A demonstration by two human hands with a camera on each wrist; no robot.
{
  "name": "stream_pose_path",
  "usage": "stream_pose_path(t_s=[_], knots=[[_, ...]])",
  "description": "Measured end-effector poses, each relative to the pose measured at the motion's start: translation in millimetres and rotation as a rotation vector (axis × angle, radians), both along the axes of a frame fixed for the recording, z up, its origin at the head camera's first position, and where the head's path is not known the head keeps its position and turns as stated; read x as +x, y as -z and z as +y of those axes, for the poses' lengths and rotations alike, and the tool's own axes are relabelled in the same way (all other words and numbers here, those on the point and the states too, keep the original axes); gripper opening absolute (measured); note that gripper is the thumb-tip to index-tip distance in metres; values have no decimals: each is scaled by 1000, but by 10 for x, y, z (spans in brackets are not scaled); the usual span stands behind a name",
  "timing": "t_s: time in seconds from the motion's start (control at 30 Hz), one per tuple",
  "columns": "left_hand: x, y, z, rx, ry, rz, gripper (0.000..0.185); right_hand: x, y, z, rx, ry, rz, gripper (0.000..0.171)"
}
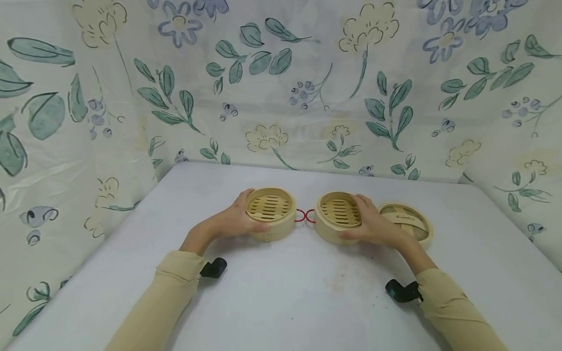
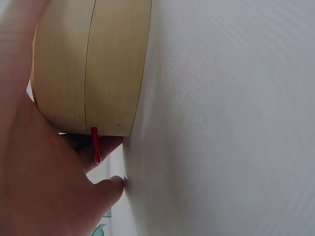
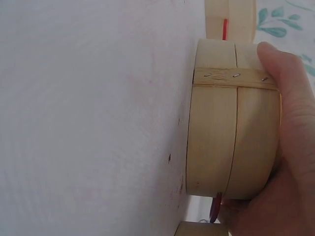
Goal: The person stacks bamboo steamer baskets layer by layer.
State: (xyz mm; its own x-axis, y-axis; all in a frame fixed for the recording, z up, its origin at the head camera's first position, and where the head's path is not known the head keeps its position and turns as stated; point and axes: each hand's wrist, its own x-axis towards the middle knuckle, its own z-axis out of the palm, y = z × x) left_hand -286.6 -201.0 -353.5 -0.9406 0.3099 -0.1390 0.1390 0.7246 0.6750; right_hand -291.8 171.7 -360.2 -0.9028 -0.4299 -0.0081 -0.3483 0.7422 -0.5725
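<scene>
Two round bamboo steamer baskets with slatted bottoms stand side by side on the table, their red side loops meeting between them. My left hand (image 1: 234, 219) holds the left steamer basket (image 1: 271, 229), thumb along the near wall and fingers round its left side. The left wrist view shows that basket's wall (image 2: 93, 64) and a red loop (image 2: 95, 145) by the palm. My right hand (image 1: 375, 228) grips the right steamer basket (image 1: 328, 231) from its right side, thumb in front. In the right wrist view, a stapled band (image 3: 226, 77) crosses this basket's wall.
A woven bamboo steamer lid (image 1: 406, 219) lies just right of the right basket, partly behind my right wrist. The white table (image 1: 281, 302) has faint stains near the right hand. Flower-printed cloth (image 1: 307, 58) hangs behind the table and at both sides.
</scene>
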Motion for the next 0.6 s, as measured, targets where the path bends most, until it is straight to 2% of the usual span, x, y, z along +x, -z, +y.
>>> stream_pose_path(t_s=[0.6], knots=[[-3,1,13,0,-7,5,126,-24,15,10,10,21,2,114]])
